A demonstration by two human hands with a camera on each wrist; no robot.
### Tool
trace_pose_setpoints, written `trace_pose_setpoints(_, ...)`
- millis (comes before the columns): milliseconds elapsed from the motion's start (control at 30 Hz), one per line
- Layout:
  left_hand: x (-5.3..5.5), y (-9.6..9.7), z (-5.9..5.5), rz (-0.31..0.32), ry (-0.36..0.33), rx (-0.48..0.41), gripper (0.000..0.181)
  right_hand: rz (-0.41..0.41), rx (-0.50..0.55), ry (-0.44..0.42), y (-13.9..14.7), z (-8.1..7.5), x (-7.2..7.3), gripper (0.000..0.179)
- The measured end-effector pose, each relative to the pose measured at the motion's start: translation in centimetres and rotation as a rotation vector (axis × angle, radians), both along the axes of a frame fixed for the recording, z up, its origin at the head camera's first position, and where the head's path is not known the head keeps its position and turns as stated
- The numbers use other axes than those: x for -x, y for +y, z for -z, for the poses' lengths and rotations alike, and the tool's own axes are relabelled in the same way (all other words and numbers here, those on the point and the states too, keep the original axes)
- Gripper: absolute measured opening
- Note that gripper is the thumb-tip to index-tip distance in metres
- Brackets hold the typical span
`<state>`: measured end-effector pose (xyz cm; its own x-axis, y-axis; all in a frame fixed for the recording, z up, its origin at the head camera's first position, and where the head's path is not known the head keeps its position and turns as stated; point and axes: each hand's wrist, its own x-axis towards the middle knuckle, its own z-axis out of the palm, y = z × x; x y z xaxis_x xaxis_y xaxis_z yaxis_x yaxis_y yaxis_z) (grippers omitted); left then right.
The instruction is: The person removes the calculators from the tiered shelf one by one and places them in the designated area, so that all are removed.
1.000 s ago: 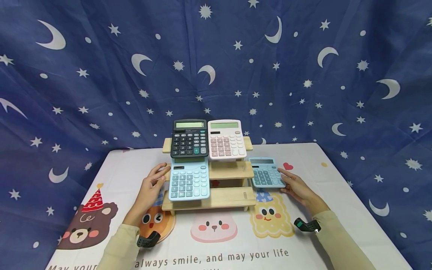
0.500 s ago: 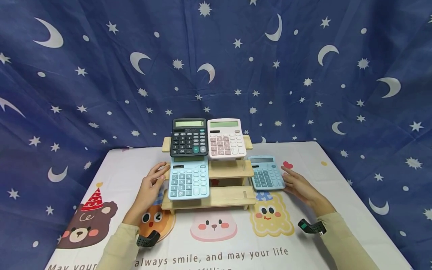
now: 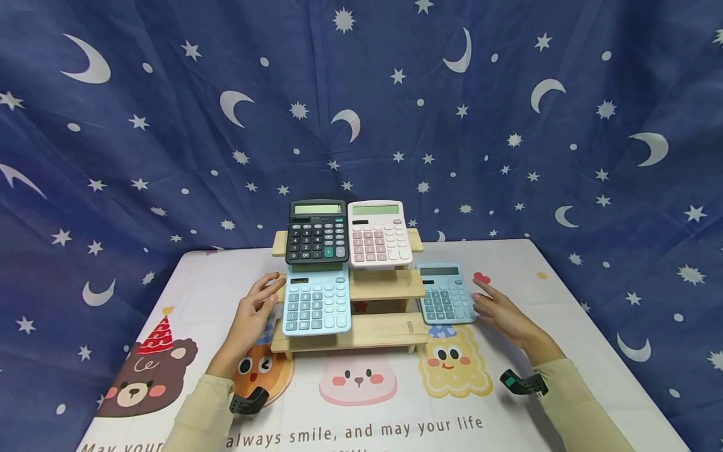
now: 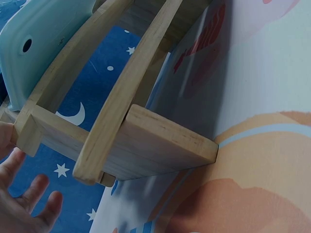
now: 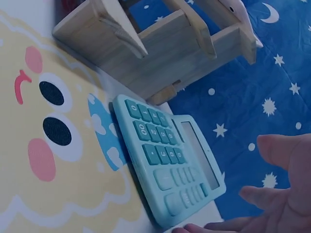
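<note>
That blue calculator lies between the wooden stand and the spread right hand, the loose left hand touching the stand.

Left hand at the three-tier wooden rack, right hand just beside the light-blue calculator on the tablecloth, black calculator up on the top tier!
</note>
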<state>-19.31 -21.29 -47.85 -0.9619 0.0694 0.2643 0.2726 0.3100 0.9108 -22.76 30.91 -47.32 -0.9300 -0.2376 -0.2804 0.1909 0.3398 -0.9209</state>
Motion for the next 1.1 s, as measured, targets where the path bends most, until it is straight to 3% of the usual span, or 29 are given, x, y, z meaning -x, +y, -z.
trace_pose_setpoints(167,-0.1,-0.1,0.1,-0.002,-0.003,0.003,0.039,0.012,-0.048,0.118,-0.4,-0.4,-0.1,0.073)
trace_pose_setpoints(600,-0.1,0.0,0.1,0.001,0.01,0.004,0.039,0.041,-0.077,0.274,-2.8,-2.5,-1.7,0.067)
trace_pose_setpoints(1100,0.0,0.1,0.0,0.002,0.015,0.002,0.04,-0.034,-0.085,0.365,-5.9,-3.8,-3.3,0.06)
